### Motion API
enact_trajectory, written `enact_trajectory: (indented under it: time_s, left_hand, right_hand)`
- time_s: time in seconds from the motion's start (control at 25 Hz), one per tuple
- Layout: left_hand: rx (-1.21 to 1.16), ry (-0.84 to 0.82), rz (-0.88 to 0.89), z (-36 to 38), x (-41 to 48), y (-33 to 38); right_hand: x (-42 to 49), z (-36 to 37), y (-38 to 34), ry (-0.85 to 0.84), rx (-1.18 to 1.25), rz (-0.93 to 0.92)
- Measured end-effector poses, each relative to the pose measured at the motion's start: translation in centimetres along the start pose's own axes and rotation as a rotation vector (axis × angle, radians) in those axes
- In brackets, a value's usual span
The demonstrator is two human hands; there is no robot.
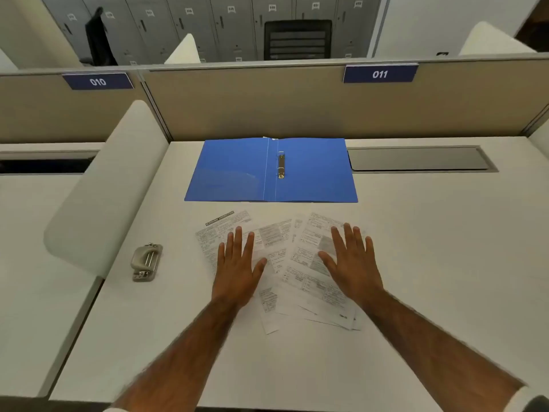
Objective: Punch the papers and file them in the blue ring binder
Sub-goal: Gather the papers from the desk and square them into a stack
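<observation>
- Worktop (416, 263): pale, matte, boxed in by beige partition panels (267, 105) that carried blue number plates reading 010 and 011; a grey cable flap (419, 159) was set flush at the rear right.
- Room beyond: a row of grey lockers (208, 25) and a dark chair back (298, 40).
- Blue ring binder (234, 171): lay open flat at the back of the worktop, metal ring mechanism upright along the spine, nothing filed in it.
- Papers (297, 263): printed sheets fanned loosely in front of the binder, overlapping, apart from it.
- Hole punch (146, 261): metal, stood well left of the papers.
- Left hand (237, 269), right hand (352, 263): both flat on the papers, fingers spread wide, gripping nothing.
</observation>
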State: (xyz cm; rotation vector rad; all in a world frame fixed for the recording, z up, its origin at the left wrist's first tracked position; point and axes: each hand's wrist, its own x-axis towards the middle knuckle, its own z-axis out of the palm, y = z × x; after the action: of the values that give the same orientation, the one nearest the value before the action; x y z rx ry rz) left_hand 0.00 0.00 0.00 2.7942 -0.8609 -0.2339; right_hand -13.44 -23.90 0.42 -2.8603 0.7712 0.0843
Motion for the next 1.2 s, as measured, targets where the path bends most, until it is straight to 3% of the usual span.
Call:
enact_trajectory:
  time_s: [0.6, 0.88, 1.08, 1.2]
  left_hand:
    - [0.074, -0.124, 0.08, 4.1, -1.3, -0.5]
    - [0.056, -0.086, 0.081, 4.2, -1.1, 0.5]
    - [0.028, -0.121, 0.324, 4.8, 0.2, 3.7]
    - [0.063, -0.162, 0.381, 5.8, 0.1, 3.7]
  right_hand:
    - [-2.3, 3.7, -0.3, -0.12, 0.006, -0.007]
    - [-2.5, 5.6, 0.6, -0.149, -0.032, -0.033]
    - [-2.7, 5.5, 1.0, -0.121, 0.015, -0.031]
    - [-1.0, 3.9, 2.2, -0.065, 0.074, 0.033]
